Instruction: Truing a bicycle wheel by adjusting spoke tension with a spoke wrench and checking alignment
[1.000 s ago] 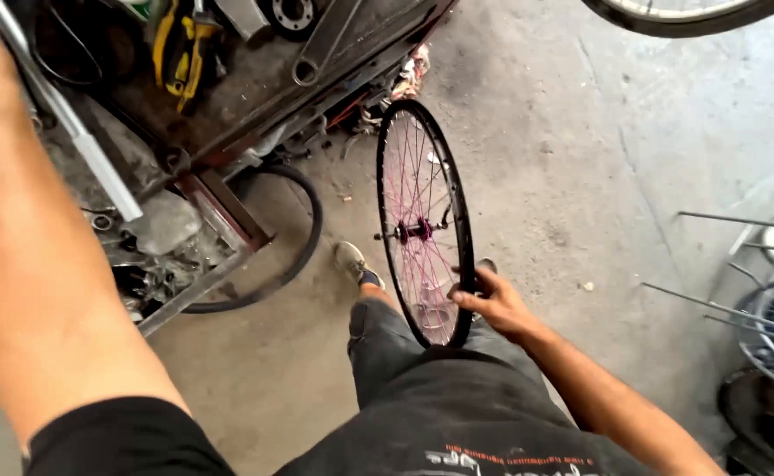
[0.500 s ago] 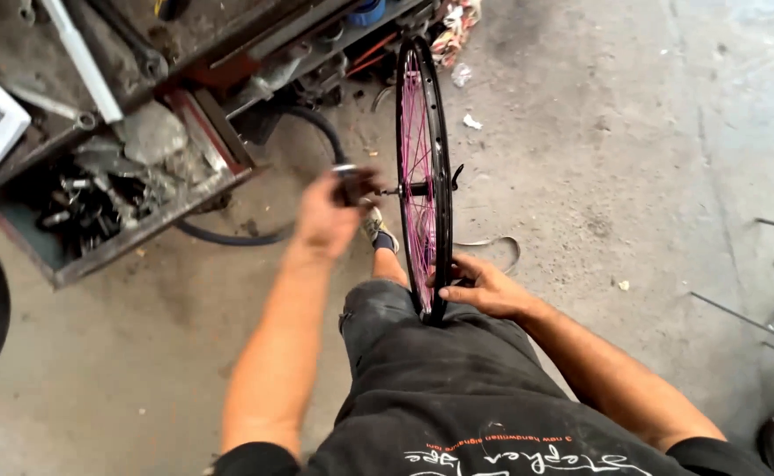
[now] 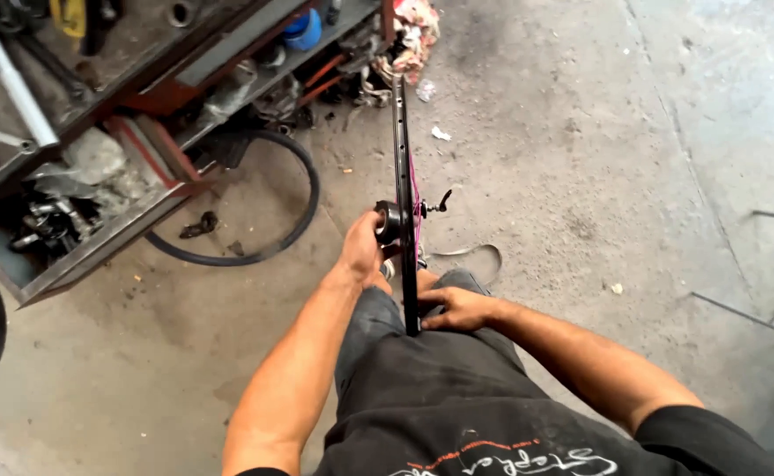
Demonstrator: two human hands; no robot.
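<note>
Left grip [image 3: 362,249] closes on the hub [image 3: 389,222]; right grip [image 3: 459,308] pinches the bicycle wheel [image 3: 402,159] rim. Bracing it upright against the knee should steady it.

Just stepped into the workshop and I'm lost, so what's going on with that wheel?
A person holds a bicycle wheel upright on the concrete floor, seen edge-on from above. The left hand is at the hub in the wheel's middle, and the right hand grips the rim near the person's knee. A loose black tyre lies on the floor to the left, beside a cluttered metal workbench of parts.
</note>
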